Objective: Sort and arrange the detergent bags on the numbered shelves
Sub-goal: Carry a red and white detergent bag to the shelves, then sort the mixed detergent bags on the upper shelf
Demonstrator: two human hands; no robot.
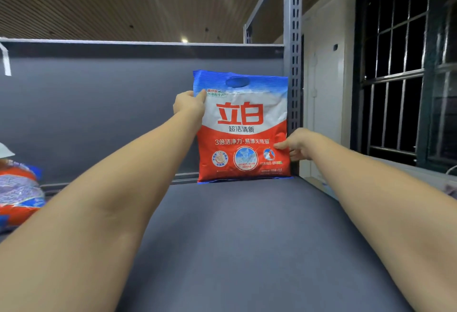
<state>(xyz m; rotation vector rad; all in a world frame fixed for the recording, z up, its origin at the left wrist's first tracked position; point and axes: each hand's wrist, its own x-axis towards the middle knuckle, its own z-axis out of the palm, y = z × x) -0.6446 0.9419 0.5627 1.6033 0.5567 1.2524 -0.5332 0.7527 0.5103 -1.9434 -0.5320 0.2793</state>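
A red, white and blue detergent bag (243, 126) stands upright at the back right of the grey shelf board (235, 237), close against the perforated upright post (293, 64). My left hand (189, 103) grips the bag's upper left edge, thumb on its front. My right hand (298, 144) pinches the bag's lower right edge, thumb on the front and fingers behind. A second detergent bag (18, 193) lies on its side at the far left of the same shelf, partly cut off by the frame.
A grey panel (99, 113) closes the back of the shelf. A strip of white tape (5, 60) hangs at the upper left. Right of the post are a white wall and a barred window (400, 76).
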